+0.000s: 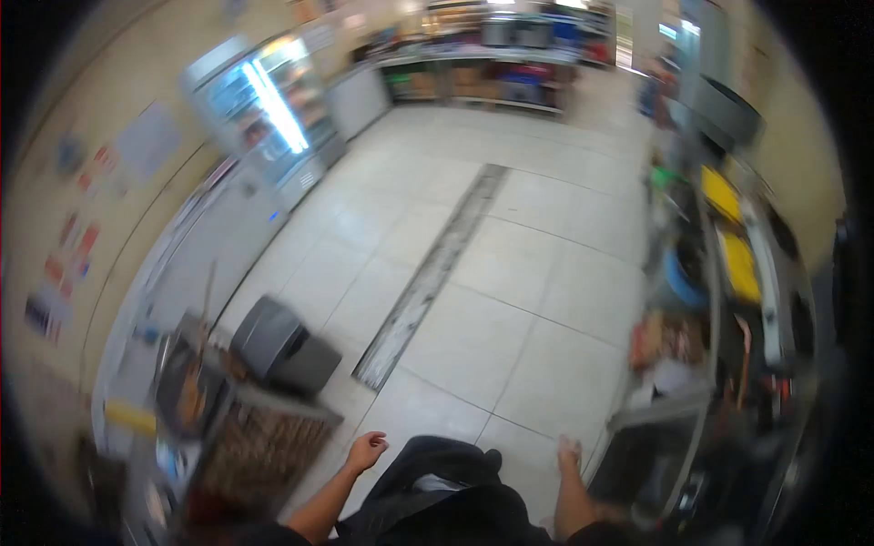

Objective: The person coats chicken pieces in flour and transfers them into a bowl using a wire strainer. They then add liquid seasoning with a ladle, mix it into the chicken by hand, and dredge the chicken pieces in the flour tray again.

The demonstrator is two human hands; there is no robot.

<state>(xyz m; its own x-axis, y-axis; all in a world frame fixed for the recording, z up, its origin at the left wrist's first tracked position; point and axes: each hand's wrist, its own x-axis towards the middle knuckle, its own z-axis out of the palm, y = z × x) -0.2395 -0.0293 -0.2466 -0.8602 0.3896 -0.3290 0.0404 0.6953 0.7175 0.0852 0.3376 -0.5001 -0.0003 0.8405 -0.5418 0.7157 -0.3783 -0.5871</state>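
Note:
My left hand hangs in front of me over the tiled floor, its fingers loosely bent with nothing seen in them. It is nearest to a dark grey bin and a crate-like box with brown contents, touching neither. On the other side my right hand is held low, beside a metal-framed shelf. Motion smears its fingers, and no object shows in it. Between the hands is my dark clothing.
A long drain channel crosses the floor. Along the left wall stand a white chest unit and a lit glass-door fridge. A loaded counter spans the back. Yellow items lie on the right-hand worktop; a person is blurred beyond.

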